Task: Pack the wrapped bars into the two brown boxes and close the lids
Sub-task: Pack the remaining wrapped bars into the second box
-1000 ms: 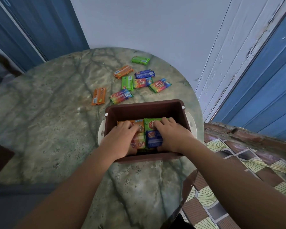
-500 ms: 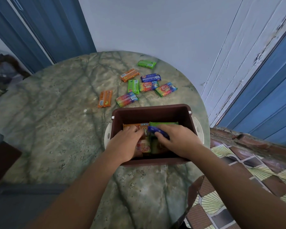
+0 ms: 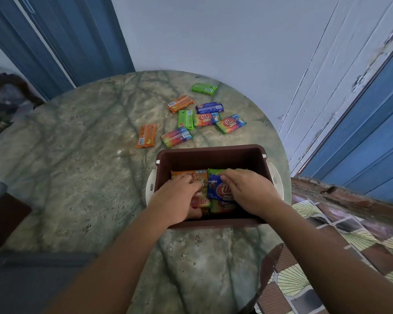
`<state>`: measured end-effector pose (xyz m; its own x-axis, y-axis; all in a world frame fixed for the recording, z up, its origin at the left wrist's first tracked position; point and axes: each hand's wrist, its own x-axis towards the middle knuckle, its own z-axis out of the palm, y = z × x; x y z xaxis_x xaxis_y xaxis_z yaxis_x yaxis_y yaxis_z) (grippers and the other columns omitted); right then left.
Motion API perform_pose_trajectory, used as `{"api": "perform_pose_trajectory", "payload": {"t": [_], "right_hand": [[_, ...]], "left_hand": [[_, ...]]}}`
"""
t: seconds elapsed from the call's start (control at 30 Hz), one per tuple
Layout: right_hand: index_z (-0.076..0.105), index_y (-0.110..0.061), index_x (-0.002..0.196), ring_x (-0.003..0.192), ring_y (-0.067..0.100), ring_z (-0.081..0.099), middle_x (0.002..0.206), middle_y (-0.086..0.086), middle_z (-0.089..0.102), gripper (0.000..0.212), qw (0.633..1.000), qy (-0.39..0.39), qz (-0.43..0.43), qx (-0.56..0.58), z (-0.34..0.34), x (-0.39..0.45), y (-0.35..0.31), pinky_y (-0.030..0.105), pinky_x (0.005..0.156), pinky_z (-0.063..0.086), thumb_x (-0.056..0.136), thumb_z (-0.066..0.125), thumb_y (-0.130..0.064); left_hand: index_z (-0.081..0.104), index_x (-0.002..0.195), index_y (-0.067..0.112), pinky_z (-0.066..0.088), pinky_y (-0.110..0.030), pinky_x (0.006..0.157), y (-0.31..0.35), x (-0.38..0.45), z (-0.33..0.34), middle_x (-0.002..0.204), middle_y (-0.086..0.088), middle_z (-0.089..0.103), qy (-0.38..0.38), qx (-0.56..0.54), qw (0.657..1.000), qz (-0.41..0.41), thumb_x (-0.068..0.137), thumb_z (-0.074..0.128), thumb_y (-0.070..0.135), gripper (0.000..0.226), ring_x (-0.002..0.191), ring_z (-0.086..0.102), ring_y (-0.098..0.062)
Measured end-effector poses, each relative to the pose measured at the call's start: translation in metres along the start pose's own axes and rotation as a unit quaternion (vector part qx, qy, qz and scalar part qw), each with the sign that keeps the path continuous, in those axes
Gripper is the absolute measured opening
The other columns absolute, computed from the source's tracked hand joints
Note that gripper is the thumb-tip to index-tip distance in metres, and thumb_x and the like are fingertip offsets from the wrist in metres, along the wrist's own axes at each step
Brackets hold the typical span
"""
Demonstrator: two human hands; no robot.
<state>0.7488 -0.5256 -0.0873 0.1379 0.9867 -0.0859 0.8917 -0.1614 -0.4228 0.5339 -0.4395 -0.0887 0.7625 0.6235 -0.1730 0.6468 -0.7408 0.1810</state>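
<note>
Right hand (image 3: 250,193) is pinching glossy blue bar (image 3: 218,189) over brown box (image 3: 211,155); left hand (image 3: 177,200) fingers are curling onto packed bars (image 3: 191,175); loose bars (image 3: 177,137) are lying upper centre.

Brown box (image 3: 211,155), green-veined marble table (image 3: 77,168), orange (image 3: 146,135), green (image 3: 204,89), blue (image 3: 209,107), rainbow-striped bars (image 3: 177,137), seemingly fan-patterned floor tiles (image 3: 349,234)

Left hand (image 3: 179,198) flat, right hand (image 3: 247,191) pinching, forearms converging.

Your right hand (image 3: 247,191) has lifted the blue wrapped bar (image 3: 218,189) and tilted it above the packed bars.
</note>
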Motion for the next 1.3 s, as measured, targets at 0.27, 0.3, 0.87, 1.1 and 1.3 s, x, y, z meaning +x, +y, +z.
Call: {"api": "perform_pose_trajectory", "payload": {"t": [0.27, 0.3, 0.87, 1.1, 1.3], "right_hand": [[0.056, -0.029, 0.109, 0.085, 0.017, 0.062, 0.096, -0.006, 0.062, 0.033, 0.999, 0.032, 0.019, -0.014, 0.000, -0.001, -0.003, 0.042, 0.070, 0.058, 0.109, 0.031, -0.050], [0.055, -0.028, 0.106, 0.085, 0.018, 0.062, 0.094, -0.006, 0.061, 0.033, 0.999, 0.032, 0.018, -0.020, 0.001, 0.000, -0.003, 0.042, 0.070, 0.057, 0.109, 0.031, -0.050], [0.052, -0.038, 0.138, 0.102, 0.021, 0.064, 0.123, -0.005, 0.054, 0.045, 0.995, -0.022, -0.009, -0.095, 0.002, 0.001, -0.004, 0.033, 0.078, 0.048, 0.101, 0.046, -0.063], [0.040, -0.043, 0.139, 0.127, 0.021, 0.041, 0.135, -0.005, 0.044, 0.084, 0.988, -0.081, -0.052, -0.119, 0.000, 0.001, -0.001, 0.045, 0.111, 0.039, 0.071, 0.074, -0.076], [0.040, -0.040, 0.140, 0.131, 0.025, 0.044, 0.142, -0.003, 0.046, 0.077, 0.986, -0.077, -0.063, -0.136, 0.003, 0.002, 0.001, 0.044, 0.109, 0.038, 0.077, 0.079, -0.059]], "left_hand": [[0.050, 0.113, 0.021, 0.047, -0.041, 0.066, -0.005, 0.001, -0.015, 0.091, 0.003, 0.062, 0.011, 0.014, 0.999, 0.034, 0.104, 0.043, 0.027, 0.013, 0.075, 0.061, -0.021], [0.050, 0.115, 0.021, 0.049, -0.042, 0.070, -0.006, 0.003, -0.020, 0.094, 0.003, 0.062, -0.013, -0.009, 1.000, 0.019, 0.107, 0.040, 0.030, 0.016, 0.079, 0.062, -0.020], [0.042, 0.147, 0.030, 0.045, -0.039, 0.100, -0.017, 0.005, 0.003, 0.137, 0.004, 0.053, -0.008, 0.076, 0.996, 0.034, 0.097, 0.048, 0.064, 0.060, 0.124, 0.046, -0.020], [0.045, 0.144, 0.030, 0.047, -0.037, 0.100, -0.015, 0.007, -0.002, 0.136, 0.006, 0.053, -0.003, 0.043, 0.999, 0.021, 0.088, 0.065, 0.065, 0.069, 0.124, 0.048, -0.017], [0.050, 0.097, 0.034, 0.047, -0.036, 0.071, -0.008, 0.004, -0.022, 0.093, 0.013, 0.055, -0.027, -0.099, 0.995, -0.005, 0.091, 0.071, 0.042, 0.023, 0.085, 0.055, -0.012]]}}
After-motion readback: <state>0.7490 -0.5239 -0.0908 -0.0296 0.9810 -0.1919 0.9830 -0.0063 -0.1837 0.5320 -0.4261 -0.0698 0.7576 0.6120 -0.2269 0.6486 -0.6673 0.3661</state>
